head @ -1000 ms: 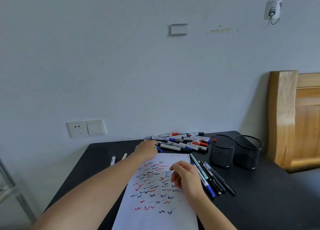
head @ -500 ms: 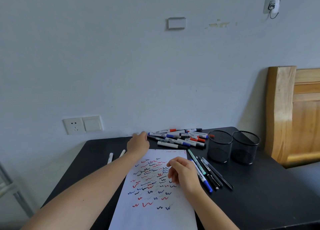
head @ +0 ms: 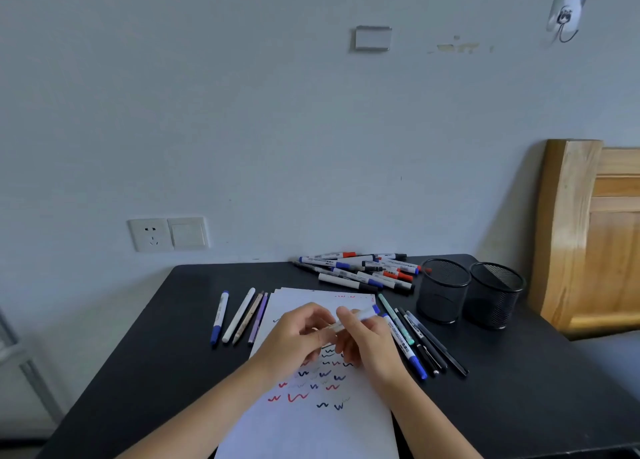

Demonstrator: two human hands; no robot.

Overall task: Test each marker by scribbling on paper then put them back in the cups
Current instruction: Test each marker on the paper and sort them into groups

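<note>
Left hand (head: 298,334) and right hand (head: 369,346) both pinch one marker (head: 358,316) above the paper (head: 311,427).
The marker is held level between the hands, blue end toward the cups (head: 444,290), probably so the cap can be pulled; which end is capped cannot be told. The cups appear empty. A pile (head: 356,272) lies by the wall, and a row (head: 419,344) just right of the paper, likely already tested.

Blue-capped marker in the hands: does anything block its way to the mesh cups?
Only a row of pens lies flat between the blue-capped marker and the mesh cups; carried above, it should clear them.
</note>
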